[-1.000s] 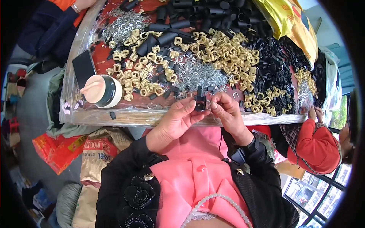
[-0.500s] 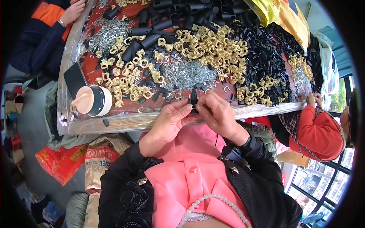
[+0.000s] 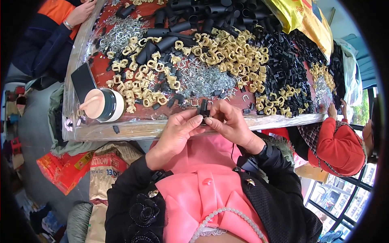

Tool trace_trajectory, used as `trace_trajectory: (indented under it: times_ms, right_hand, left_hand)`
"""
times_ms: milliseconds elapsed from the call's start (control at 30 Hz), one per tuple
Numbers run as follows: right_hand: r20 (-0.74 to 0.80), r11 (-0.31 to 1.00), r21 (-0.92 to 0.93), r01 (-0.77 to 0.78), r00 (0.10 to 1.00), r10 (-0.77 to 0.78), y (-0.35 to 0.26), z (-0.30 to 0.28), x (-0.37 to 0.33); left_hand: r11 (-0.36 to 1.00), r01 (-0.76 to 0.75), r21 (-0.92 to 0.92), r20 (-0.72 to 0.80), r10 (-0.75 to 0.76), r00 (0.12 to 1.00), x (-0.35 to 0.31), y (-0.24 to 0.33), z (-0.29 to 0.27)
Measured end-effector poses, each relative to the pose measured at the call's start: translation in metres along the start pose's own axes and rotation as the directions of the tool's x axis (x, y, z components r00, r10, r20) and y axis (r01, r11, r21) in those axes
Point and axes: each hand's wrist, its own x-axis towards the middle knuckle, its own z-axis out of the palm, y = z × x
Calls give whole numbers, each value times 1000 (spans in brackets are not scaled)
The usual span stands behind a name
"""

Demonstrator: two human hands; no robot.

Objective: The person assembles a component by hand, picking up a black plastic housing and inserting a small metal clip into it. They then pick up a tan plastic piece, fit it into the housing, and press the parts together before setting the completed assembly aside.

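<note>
Left hand (image 3: 176, 131) and right hand (image 3: 231, 123): both grips closed on one small black plastic clip (image 3: 203, 109), held just above near edge of surface (image 3: 133, 130). Surface: plastic-covered, loaded with cream plastic clips (image 3: 221, 50), black tubes (image 3: 178, 26), black clips (image 3: 289, 71), metal staples (image 3: 208, 79). Near left edge: dark phone (image 3: 83, 81), lidded jar (image 3: 103, 105). Below surface: printed sacks (image 3: 103, 170) on floor. At right: co-worker's red sleeve (image 3: 338, 148), window (image 3: 344, 202) behind.

both hands (image 3: 202, 127) together, fingers (image 3: 210, 120) pinched
</note>
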Motion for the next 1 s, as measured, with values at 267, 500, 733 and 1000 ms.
trace_trajectory:
  times_ms: [267, 500, 733, 1000]
  right_hand:
    - [63, 805, -461, 373, 919, -390, 1, 24, 81]
    - [202, 646, -670, 366, 927, -315, 24, 44, 96]
    - [-29, 999, 17, -48, 998, 49, 12, 11, 66]
    - [20, 785, 617, -52, 999, 51, -13, 5, 17]
  left_hand:
    - [984, -168, -51, -92, 163, 982, -23, 13, -35]
    - [963, -244, -112, -161, 225, 961, -31, 13, -38]
    - [971, -209, -118, -165, 188, 968, -23, 12, -32]
    - [990, -99, -98, -28, 97, 995, -6, 3, -10]
